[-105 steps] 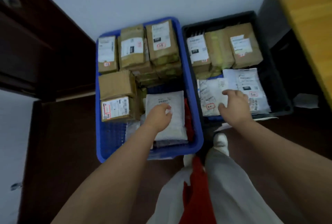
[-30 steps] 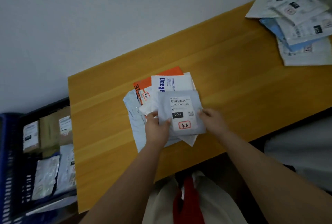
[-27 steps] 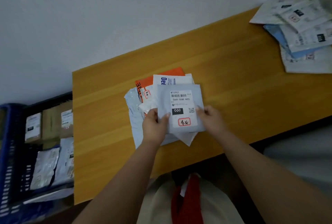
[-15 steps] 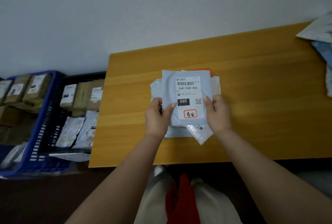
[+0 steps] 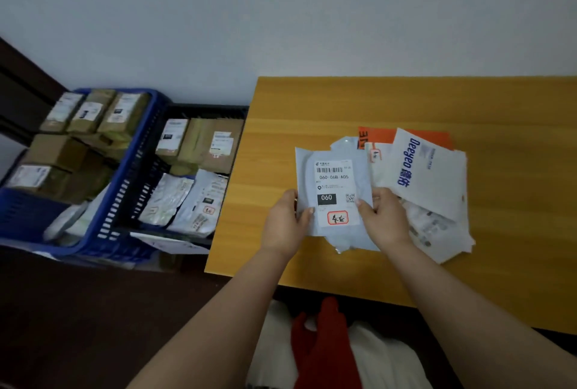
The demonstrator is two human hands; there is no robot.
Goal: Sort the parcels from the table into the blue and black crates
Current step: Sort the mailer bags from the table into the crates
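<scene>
I've got a flat pale grey plastic mailer w/ a white label reading 060 (image 5: 334, 192) up off the orange-brown wooden worktop (image 5: 406, 101); my left hand (image 5: 285, 224) pinches its left edge, thumb on the front, and my right hand (image 5: 382, 217) pinches the right edge. Just beside it on the right lies a loose pile of soft mailers (image 5: 434, 201), incl. a white one printed in blue and an orange one underneath. Worktop butts against a plain pale wall (image 5: 281, 14). Left of it, lower down on the dark floor (image 5: 78, 310), sit the black slatted crate (image 5: 199, 109) w/ brown boxes & grey bags and the blue slatted crate (image 5: 125, 182) full of brown cartons, side by side, touching
</scene>
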